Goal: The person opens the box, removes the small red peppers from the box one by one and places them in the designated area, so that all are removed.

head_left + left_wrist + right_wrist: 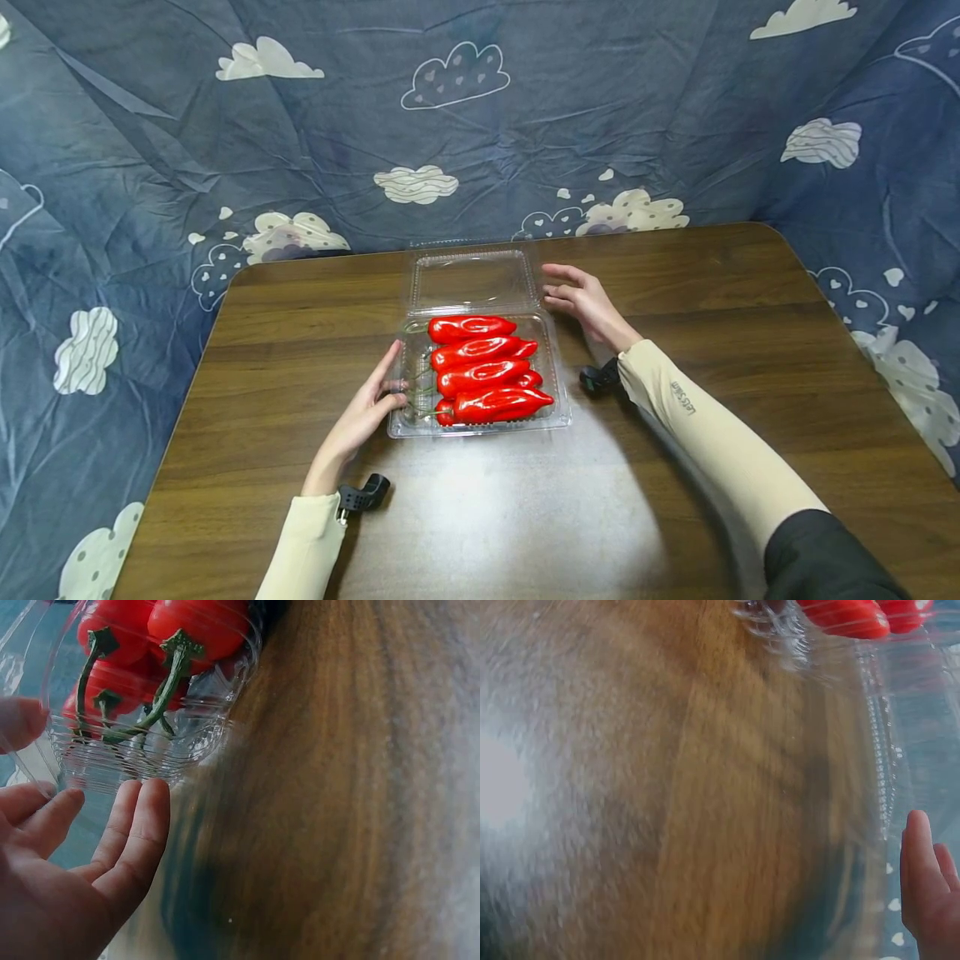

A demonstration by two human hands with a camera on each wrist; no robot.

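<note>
A clear plastic clamshell container lies on the table with its lid swung back behind it. Several red peppers fill the base in rows, their green stems pointing left. At the container's left side, my left hand has its fingertips right at the wall, the fingers mostly straight. My right hand is beside the lid's right edge, fingers loosely extended and nothing in them. In the right wrist view the fingers overlap the lid's edge.
The brown wooden table has a rounded back edge just behind the lid. A blue cloth printed with white clouds hangs behind and around it. Black wrist cameras sit on both wrists, near the tabletop.
</note>
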